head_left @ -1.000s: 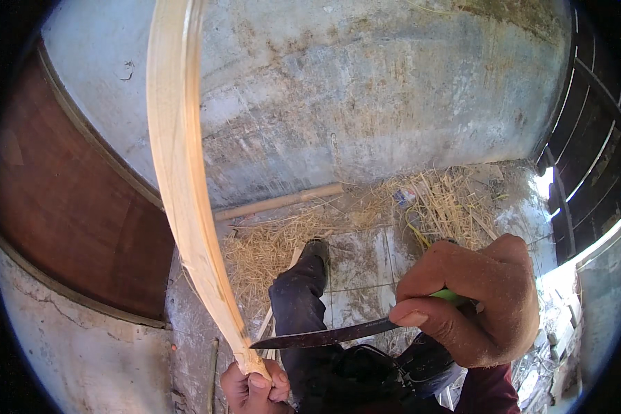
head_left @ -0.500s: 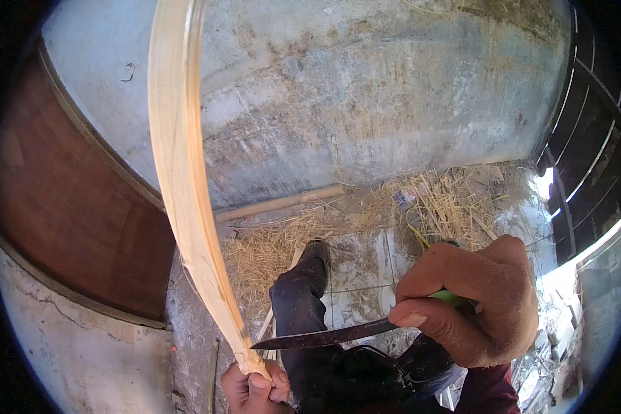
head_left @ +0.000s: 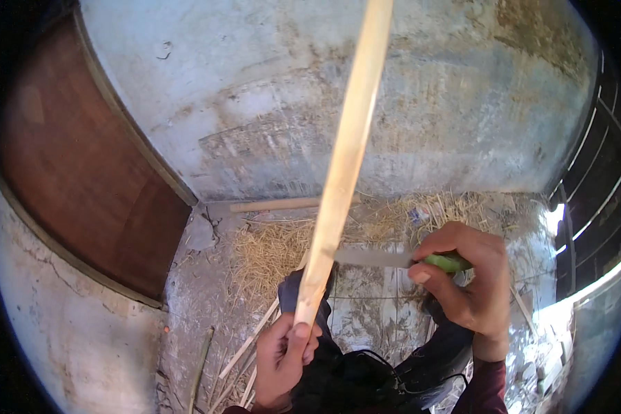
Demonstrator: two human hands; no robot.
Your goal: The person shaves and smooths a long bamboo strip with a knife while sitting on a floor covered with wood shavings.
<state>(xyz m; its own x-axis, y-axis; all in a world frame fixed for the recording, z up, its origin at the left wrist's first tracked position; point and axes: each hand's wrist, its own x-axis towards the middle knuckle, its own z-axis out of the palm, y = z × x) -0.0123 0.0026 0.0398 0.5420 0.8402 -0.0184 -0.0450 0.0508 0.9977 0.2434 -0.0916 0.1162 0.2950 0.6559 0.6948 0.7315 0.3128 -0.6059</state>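
A long pale strip of split wood or bamboo [head_left: 343, 162] rises from my left hand [head_left: 286, 355] to the top edge of the view, leaning right. My left fingers wrap round its lower end, thumb in front. In my right hand [head_left: 472, 279] is a knife with a green handle [head_left: 448, 261]. The knife's grey blade [head_left: 372, 258] points left, level, and its tip end meets the strip's right edge or passes behind it; I cannot tell which. The blade looks slightly blurred.
Straw-like shavings [head_left: 265, 255] lie on the dirty tiled floor ahead, with another heap [head_left: 438, 210] further right. A pole [head_left: 276, 205] runs along the foot of the stained wall [head_left: 421, 131]. Thin sticks [head_left: 252, 338] lie beside my left leg. At left is a brown door panel [head_left: 83, 165].
The strip has swung from leaning left to leaning right. My left hand has come up and to the right. The knife has moved up, its blade now higher along the strip.
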